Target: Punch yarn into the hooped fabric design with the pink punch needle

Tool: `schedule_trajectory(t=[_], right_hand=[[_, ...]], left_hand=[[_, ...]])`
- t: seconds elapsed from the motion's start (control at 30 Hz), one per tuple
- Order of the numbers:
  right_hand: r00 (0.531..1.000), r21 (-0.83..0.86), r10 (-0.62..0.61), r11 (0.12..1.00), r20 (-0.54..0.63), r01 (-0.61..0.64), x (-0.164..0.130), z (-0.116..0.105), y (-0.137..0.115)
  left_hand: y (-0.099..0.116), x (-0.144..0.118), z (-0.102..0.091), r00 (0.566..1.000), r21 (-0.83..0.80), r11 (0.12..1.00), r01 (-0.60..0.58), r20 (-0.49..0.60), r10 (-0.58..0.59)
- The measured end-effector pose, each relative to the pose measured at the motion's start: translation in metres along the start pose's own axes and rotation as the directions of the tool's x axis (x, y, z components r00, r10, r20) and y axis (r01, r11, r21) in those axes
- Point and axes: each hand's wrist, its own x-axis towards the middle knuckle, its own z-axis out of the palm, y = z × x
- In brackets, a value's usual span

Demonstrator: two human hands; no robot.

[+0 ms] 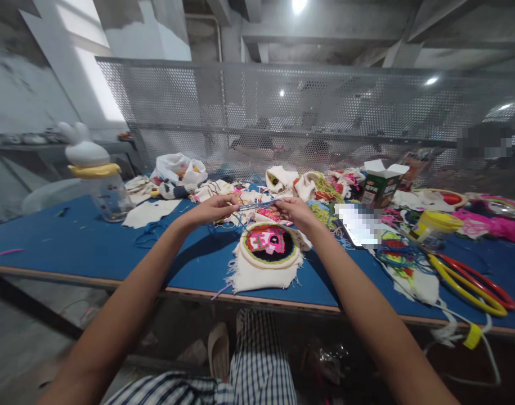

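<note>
Thin blue tool: the thin blue stick-like tool [257, 205] was up in the air between your two hands, above the blue table [92, 247].
Left hand: your left hand [213, 209] pinched one end of it with the fingers closed.
Right hand: your right hand [294, 210] pinched the other end.
Hoop: the round wooden hoop with pink, red and black yarn picture [269, 243] lay on the table just under your hands, on white frayed cloth [257, 274].
Box: a green and white open carton [379, 183] stood to your right.
Rings: yellow and red plastic rings [472, 281] lay near the right edge.
</note>
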Motion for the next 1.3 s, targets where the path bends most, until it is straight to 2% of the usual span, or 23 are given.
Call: schedule_trajectory(t=[0.23,0.6,0.8,1.0,1.17,1.3], right_hand=[[0.998,0.049,-0.002,0.999,-0.057,0.005,-0.001,-0.001,-0.001],[1.000,0.180,-0.003,0.984,-0.021,0.006,-0.001,-0.005,-0.002],[0.988,0.253,-0.011,0.967,0.155,-0.029,-0.010,0.009,-0.007],[0.917,0.216,0.014,0.970,0.399,-0.109,-0.021,0.028,-0.004],[0.887,0.180,-0.007,0.980,0.463,-0.086,-0.021,0.040,0.000],[0.875,0.142,0.019,0.985,0.485,-0.100,-0.020,0.036,0.000]], left_hand=[[-0.009,0.002,0.000,0.999,-0.011,1.000,0.017,-0.033,-0.017],[-0.017,-0.001,-0.002,0.998,-0.071,0.996,0.051,0.038,-0.049],[-0.012,0.004,0.019,0.999,-0.258,0.965,0.043,0.018,-0.040],[-0.014,0.009,0.032,0.999,-0.355,0.934,0.032,-0.018,-0.041],[-0.017,0.009,0.036,0.998,-0.334,0.942,0.032,-0.042,-0.048],[-0.013,0.009,0.029,0.993,-0.252,0.967,0.023,-0.106,-0.051]])
